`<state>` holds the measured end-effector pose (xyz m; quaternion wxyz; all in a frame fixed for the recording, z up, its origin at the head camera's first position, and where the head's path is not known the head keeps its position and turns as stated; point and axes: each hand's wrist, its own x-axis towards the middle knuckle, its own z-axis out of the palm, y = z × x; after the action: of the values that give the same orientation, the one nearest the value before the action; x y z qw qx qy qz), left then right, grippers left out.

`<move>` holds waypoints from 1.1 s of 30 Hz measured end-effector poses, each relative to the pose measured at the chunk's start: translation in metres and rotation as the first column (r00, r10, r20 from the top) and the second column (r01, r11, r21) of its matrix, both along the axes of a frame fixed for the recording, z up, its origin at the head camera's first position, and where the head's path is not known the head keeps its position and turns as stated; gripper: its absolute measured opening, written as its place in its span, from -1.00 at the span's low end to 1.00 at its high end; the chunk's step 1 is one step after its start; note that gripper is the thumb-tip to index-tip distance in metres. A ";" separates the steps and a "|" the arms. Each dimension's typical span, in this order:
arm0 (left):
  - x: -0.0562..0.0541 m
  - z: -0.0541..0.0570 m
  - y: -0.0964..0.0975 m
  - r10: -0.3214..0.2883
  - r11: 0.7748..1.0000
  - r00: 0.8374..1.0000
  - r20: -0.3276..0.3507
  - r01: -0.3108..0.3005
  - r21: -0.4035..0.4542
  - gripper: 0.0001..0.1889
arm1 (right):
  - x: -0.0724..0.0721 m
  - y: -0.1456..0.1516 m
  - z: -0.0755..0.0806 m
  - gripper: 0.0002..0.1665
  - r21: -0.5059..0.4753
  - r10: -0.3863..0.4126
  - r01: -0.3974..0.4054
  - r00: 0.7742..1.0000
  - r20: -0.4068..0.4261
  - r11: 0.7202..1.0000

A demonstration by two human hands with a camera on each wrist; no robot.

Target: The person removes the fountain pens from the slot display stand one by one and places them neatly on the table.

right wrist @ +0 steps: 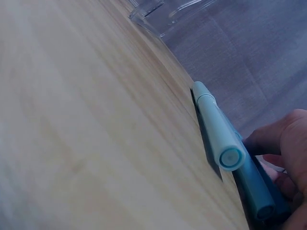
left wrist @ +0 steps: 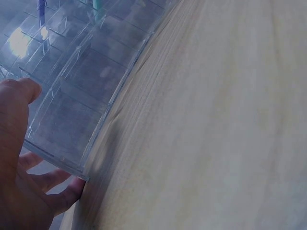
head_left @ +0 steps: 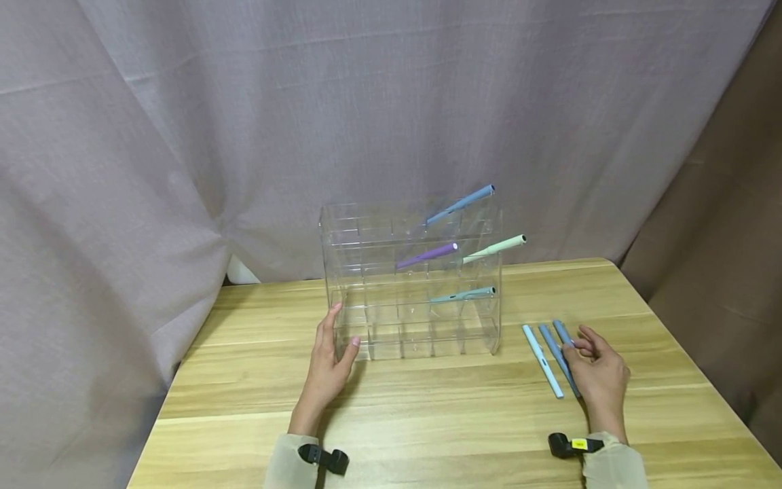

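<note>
My left hand (head_left: 326, 370) grips the left side of a clear compartmented pen rack (head_left: 385, 350), thumb at the front and fingers around the side (left wrist: 57, 179). In the rack, a blue pen (head_left: 461, 205), a purple pen (head_left: 427, 256), a pale green pen (head_left: 495, 249) and a teal pen (head_left: 464, 295) stick out toward the right. My right hand (head_left: 601, 373) pinches the rightmost blue pen (head_left: 561, 329) on the table. Beside it lie another blue pen (head_left: 554, 350) and a light blue pen (right wrist: 218, 127); the fingers hide part of the rightmost pen.
The wooden table (head_left: 427, 421) has its right edge beyond my right hand. Grey curtains (head_left: 379, 102) hang close behind the rack, and a brown curtain (head_left: 715, 272) hangs at the right.
</note>
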<state>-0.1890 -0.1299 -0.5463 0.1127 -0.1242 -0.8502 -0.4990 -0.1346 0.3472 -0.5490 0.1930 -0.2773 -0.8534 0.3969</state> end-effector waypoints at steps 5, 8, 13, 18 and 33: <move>0.000 -0.001 0.000 0.002 1.000 1.000 -0.006 -0.002 0.000 -0.16 | 0.000 -0.001 0.000 -0.33 0.006 -0.001 0.001 1.000 0.000 1.000; 0.000 -0.001 0.000 0.004 1.000 1.000 -0.009 -0.004 -0.004 -0.16 | 0.001 0.000 0.000 -0.33 0.008 0.003 -0.003 1.000 0.002 1.000; 0.000 0.000 0.000 0.001 1.000 1.000 -0.003 -0.001 -0.010 -0.17 | 0.002 -0.001 -0.001 -0.35 0.005 0.001 -0.001 1.000 -0.025 1.000; 0.001 0.001 0.001 0.006 1.000 1.000 -0.003 -0.006 -0.003 -0.16 | 0.001 -0.006 0.001 -0.40 -0.025 -0.030 0.028 0.994 -0.109 0.999; 0.001 0.001 0.000 0.004 1.000 1.000 0.001 -0.004 0.000 -0.16 | -0.007 -0.068 0.059 -0.53 0.167 0.168 -0.089 0.815 -0.554 0.982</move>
<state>-0.1879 -0.1295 -0.5455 0.1131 -0.1225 -0.8506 -0.4987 -0.1412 0.2795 -0.4903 0.4280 -0.0753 -0.7990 0.4156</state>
